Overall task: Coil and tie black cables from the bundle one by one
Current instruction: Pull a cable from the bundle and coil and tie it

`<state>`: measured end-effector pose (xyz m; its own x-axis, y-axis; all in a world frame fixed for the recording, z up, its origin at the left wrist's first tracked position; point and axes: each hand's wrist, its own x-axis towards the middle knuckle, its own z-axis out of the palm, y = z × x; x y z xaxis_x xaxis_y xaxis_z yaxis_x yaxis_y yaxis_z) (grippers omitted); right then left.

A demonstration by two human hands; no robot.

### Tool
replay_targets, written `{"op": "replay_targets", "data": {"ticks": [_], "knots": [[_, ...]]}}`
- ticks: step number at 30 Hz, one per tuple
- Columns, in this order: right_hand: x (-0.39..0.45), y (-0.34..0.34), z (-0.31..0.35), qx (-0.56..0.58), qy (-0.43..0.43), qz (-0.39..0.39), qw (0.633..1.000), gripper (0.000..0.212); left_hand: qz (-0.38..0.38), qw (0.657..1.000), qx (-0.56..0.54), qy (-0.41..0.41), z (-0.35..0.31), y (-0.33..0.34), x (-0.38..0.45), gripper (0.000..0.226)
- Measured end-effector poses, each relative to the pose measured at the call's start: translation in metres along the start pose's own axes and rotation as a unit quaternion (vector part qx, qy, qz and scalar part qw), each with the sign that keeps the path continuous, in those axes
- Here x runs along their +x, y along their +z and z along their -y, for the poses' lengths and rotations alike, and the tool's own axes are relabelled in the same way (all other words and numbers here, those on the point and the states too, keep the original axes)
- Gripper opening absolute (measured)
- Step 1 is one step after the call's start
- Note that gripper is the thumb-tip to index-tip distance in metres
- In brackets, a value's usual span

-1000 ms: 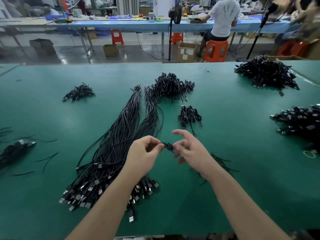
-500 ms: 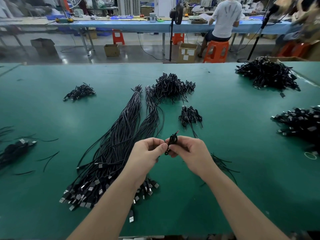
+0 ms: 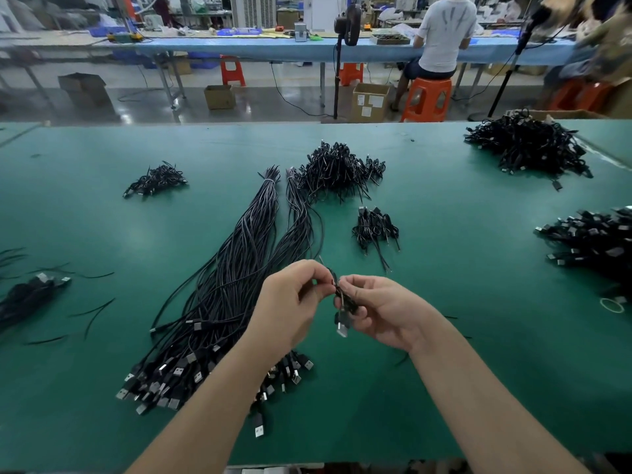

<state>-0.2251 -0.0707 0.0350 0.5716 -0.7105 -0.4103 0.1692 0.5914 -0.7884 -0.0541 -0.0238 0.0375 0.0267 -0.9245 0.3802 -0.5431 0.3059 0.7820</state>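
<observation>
1. The left hand point(image 3: 294, 302) and right hand point(image 3: 383, 309) meet above the green surface point(image 3: 444, 388), both raised off it
2. Between them is a small coiled black cable point(image 3: 344, 302), its metal plug point(image 3: 342, 328) hanging down below the fingers
3. The left hand has its fingers curled, thumb and fingertips pinching the upper part of the coil, where a thin black end sticks up
4. The right hand is curled round the lower part of the coil, gripping it from the right side
5. The long bundle of cables point(image 3: 239, 261) lies on the surface just beyond and under the left forearm, running away from the person, with its plugs point(image 3: 178, 374) fanned out at the near end
6. A small heap of tied coils point(image 3: 374, 230) sits beyond the hands, and a bigger heap point(image 3: 338, 171) lies farther off, beside the far tip of the bundle
7. More heaps lie at the far left point(image 3: 155, 181), far right point(image 3: 526, 147) and right edge point(image 3: 595, 241)
8. Loose black ties point(image 3: 92, 311) are scattered on the left of the surface, near a dark pile point(image 3: 27, 295) at the left edge
</observation>
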Motion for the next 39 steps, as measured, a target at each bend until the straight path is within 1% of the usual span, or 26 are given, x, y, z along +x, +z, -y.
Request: {"op": "replay_targets", "data": {"ticks": [2, 3, 8, 11, 14, 16, 17, 19, 23, 26, 28, 31, 34, 35, 36, 39], "knots": [[0.0, 0.0, -0.002, 0.034, 0.005, 0.011, 0.999, 0.017, -0.007, 0.999, 0.009, 0.03, 0.001, 0.0, 0.001, 0.017], [0.0, 0.001, -0.002, 0.036, 0.002, 0.01, 0.999, 0.017, -0.008, 1.0, 0.008, 0.027, 0.001, 0.0, 0.001, 0.016], [-0.002, 0.001, -0.002, 0.0, -0.031, -0.005, 1.0, 0.014, -0.006, 0.998, -0.027, -0.057, 0.003, 0.002, -0.002, 0.019], [0.0, 0.005, -0.004, -0.059, -0.096, -0.03, 0.993, 0.002, -0.017, 0.988, -0.095, -0.121, 0.002, 0.003, -0.002, 0.011], [-0.001, 0.005, -0.008, -0.176, -0.174, -0.031, 0.968, 0.02, -0.029, 0.961, -0.19, -0.201, 0.0, 0.002, -0.002, 0.004], [-0.001, 0.004, -0.011, -0.255, -0.206, -0.029, 0.944, 0.031, -0.03, 0.935, -0.249, -0.252, 0.0, 0.002, -0.001, 0.005], [-0.001, 0.004, -0.012, -0.288, -0.217, -0.036, 0.932, 0.034, -0.032, 0.927, -0.263, -0.265, 0.001, 0.002, -0.001, 0.005], [0.0, 0.005, -0.014, -0.333, -0.239, -0.065, 0.91, 0.035, -0.034, 0.925, -0.26, -0.274, 0.003, 0.003, -0.001, 0.005], [0.002, 0.006, -0.015, -0.33, -0.282, -0.109, 0.894, 0.027, -0.027, 0.953, -0.169, -0.25, 0.009, 0.008, -0.002, 0.01], [0.003, 0.006, -0.013, -0.338, -0.313, -0.133, 0.877, 0.024, -0.035, 0.961, -0.159, -0.225, 0.009, 0.009, -0.003, 0.006], [0.003, 0.005, -0.013, -0.332, -0.308, -0.134, 0.881, 0.026, -0.039, 0.963, -0.159, -0.216, 0.008, 0.009, -0.004, 0.005], [0.001, 0.004, -0.013, -0.328, -0.286, -0.13, 0.891, 0.027, -0.033, 0.965, -0.164, -0.202, 0.01, 0.008, -0.004, 0.013], [0.001, 0.001, -0.011, -0.33, -0.273, -0.131, 0.894, 0.011, -0.012, 0.97, -0.16, -0.184, 0.01, 0.008, -0.006, 0.016], [0.0, 0.002, -0.01, -0.32, -0.263, -0.124, 0.901, 0.006, -0.009, 0.971, -0.159, -0.177, 0.011, 0.008, -0.006, 0.016], [-0.001, 0.002, -0.009, -0.3, -0.252, -0.115, 0.913, 0.005, -0.009, 0.973, -0.158, -0.169, 0.01, 0.008, -0.006, 0.016], [-0.005, 0.005, -0.007, -0.176, -0.199, -0.076, 0.961, 0.016, -0.007, 0.977, -0.159, -0.139, 0.008, 0.007, -0.006, 0.021]]}}
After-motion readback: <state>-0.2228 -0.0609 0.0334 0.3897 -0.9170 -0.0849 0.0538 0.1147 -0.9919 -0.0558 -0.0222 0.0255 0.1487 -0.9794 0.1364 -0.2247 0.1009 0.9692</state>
